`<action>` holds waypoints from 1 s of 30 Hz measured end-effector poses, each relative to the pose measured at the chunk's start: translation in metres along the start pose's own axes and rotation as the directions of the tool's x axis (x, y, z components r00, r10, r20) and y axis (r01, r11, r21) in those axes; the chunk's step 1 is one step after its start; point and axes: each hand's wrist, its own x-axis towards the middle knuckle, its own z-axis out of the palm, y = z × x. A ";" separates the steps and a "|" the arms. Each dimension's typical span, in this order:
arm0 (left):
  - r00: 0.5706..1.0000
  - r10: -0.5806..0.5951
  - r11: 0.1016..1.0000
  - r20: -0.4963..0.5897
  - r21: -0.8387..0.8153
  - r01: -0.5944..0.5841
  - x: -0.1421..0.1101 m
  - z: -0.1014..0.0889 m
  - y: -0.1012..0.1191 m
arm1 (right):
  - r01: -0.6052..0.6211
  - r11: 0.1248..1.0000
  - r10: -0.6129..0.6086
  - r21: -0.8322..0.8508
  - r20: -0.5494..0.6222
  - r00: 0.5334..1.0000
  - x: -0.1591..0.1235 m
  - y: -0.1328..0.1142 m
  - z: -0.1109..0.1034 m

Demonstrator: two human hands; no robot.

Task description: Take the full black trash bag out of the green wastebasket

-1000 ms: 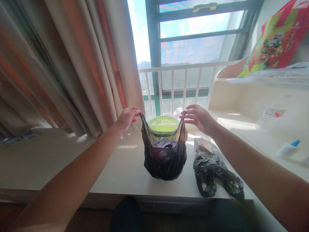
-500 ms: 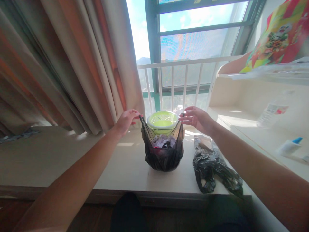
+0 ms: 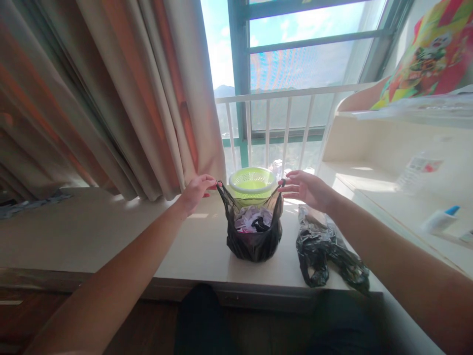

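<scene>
A black plastic bag (image 3: 254, 246) sits on the white ledge, its mouth spread between both hands. My left hand (image 3: 197, 192) pinches the bag's left handle, pulling it up and outward. The right handle is pinched between the fingertips of my right hand (image 3: 306, 189). Inside the bag lies crumpled whitish and purple stuff (image 3: 254, 217) with a black piece on it; its kind I cannot make out. Just behind the bag stands a light green perforated basket (image 3: 252, 183), its lower part hidden by the bag.
Another black plastic bag (image 3: 325, 254) lies crumpled on the ledge (image 3: 192, 254), under my right forearm. A clear bottle (image 3: 417, 170) and a white tube with a blue cap (image 3: 441, 219) are on the shelf at right. Curtains (image 3: 148, 98) hang at left; a white railing (image 3: 288, 93) crosses the window.
The whole view has shifted slightly. Both hands keep hold of the bag's handles, and the contents show a little more within the opening.
</scene>
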 end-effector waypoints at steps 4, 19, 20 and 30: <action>0.999 -0.035 0.999 0.010 -0.006 0.035 -0.002 -0.001 -0.003 | -0.011 1.000 0.011 0.002 0.031 0.999 -0.001 0.003 -0.002; 0.993 -0.103 0.977 0.054 -0.180 0.111 -0.001 0.007 0.000 | -0.050 0.999 0.050 -0.004 0.094 0.994 0.006 0.006 0.004; 0.993 -0.100 0.975 0.056 -0.194 0.110 -0.002 0.006 0.002 | -0.042 0.999 0.042 0.003 0.104 0.994 0.005 0.005 0.005; 0.998 -0.054 0.975 0.032 -0.215 0.060 -0.020 -0.012 0.020 | -0.008 1.000 0.010 -0.023 0.103 0.995 -0.020 -0.014 0.011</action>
